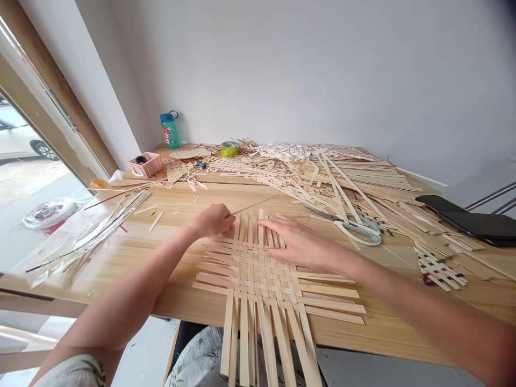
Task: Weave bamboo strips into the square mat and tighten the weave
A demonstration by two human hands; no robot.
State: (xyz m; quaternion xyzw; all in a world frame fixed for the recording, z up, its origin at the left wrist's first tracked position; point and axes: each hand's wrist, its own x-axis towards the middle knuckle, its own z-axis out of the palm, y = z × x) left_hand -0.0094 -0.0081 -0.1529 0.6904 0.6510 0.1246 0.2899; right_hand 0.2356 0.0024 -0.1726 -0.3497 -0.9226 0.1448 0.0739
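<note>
A woven mat of flat pale strips [262,271] lies at the table's front, its loose strip ends spreading on all sides. Several long ends hang over the front edge toward my lap. My left hand [215,220] is closed at the mat's far left corner, on a thin strip [256,204] that slants away to the right. My right hand [288,242] rests on the far right part of the weave, thumb and fingers apart, fingertips touching the upright strip ends. Its palm hides some strips.
Scissors [358,230] lie beyond my right hand. A small woven piece [439,267] and a black phone [475,223] are at right. Piled strips [298,183] cover the table's back, near a tape roll [229,149], pink basket [145,165] and bottle [170,131]. Loose strips [100,228] lie left.
</note>
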